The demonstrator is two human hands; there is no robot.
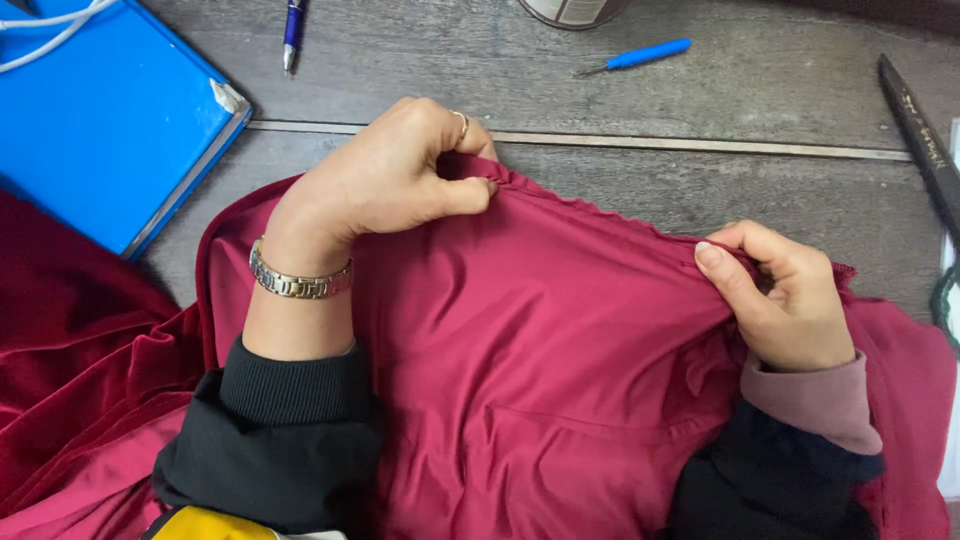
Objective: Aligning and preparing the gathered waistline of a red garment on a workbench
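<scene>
The left hand [385,180] is curled into a loose fist, thumb pressed against the forefinger, pinching the top edge of the crimson fabric [540,380]. A metal watch [298,280] circles that wrist and a ring [462,124] sits on one finger. The right hand [785,300] bends at the wrist, thumb flat on the cloth and fingers folded behind it, clamped on the same edge further along. Between the two hands the edge runs taut in a slanting line, lower at the right.

The fabric lies over the grey wooden table [700,100], covering most of its near part; a darker velvety red cloth [70,340] bunches at the left. Beyond the stretched edge the tabletop is bare for a stretch.

Around it I count one blue folder [100,110] at the far left with a white cable [50,30] across it, one pen [292,30], one small blue-handled tool [640,55], one dark ruler-like strip [920,140] at the right, and the base of one round container [572,10] at the far edge.
</scene>
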